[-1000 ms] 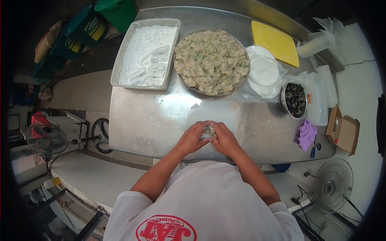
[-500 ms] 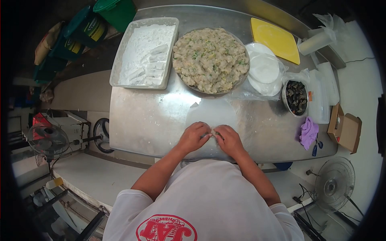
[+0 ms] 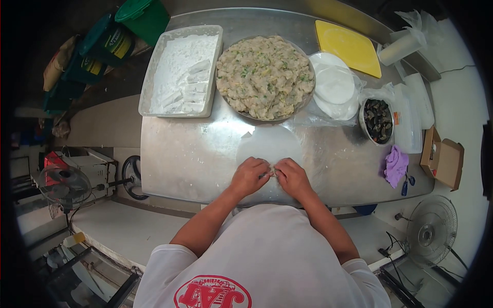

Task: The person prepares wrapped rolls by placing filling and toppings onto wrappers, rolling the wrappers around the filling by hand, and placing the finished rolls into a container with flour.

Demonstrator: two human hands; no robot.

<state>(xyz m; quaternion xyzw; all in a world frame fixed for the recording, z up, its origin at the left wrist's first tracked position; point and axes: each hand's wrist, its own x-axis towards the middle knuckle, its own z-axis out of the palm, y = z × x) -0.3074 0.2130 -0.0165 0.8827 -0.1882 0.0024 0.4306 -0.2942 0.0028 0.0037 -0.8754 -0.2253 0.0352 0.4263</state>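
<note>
Desk [image 3: 174, 159]: bare metal surface with a dull shine, dotted with white specks; carries the large bowl [image 3: 300, 109], the landmark for this list.
Large bowl: round, heaped with a pale chopped mixture [image 3: 264, 74] flecked green and yellow.
Sheet [image 3: 269, 143]: one, round, translucent, flat on the desk at the wearer's side of the large bowl.
Left hand [image 3: 251, 175]: at the wearer's side of the large bowl, over the near part of the sheet; fingers bent, thumb and fingertips closed on a pale morsel.
Right hand [image 3: 291, 178]: beside the other hand, also below the large bowl; fingers curled, tips pinching the same morsel.
Pale morsel [image 3: 272, 172]: small, between the fingertips of both hands, mostly hidden; exact form cannot be told.
Tray [image 3: 217, 56]: rectangular, just left of the large bowl; holds white powder [image 3: 179, 56] and several powder-coated rolls [image 3: 192, 97].
White discs [image 3: 335, 84]: stacked on clear plastic, just right of the large bowl.
Yellow board [image 3: 349, 46]: flat, farther right of the large bowl, beyond the discs.
Small bowl [image 3: 362, 124]: metal, well right of the large bowl; dark pieces [image 3: 378, 119] inside.
Purple cloth [image 3: 395, 167]: crumpled, right of the large bowl and nearer the wearer.
Cardboard box [image 3: 452, 164]: open, far right of the large bowl.
</note>
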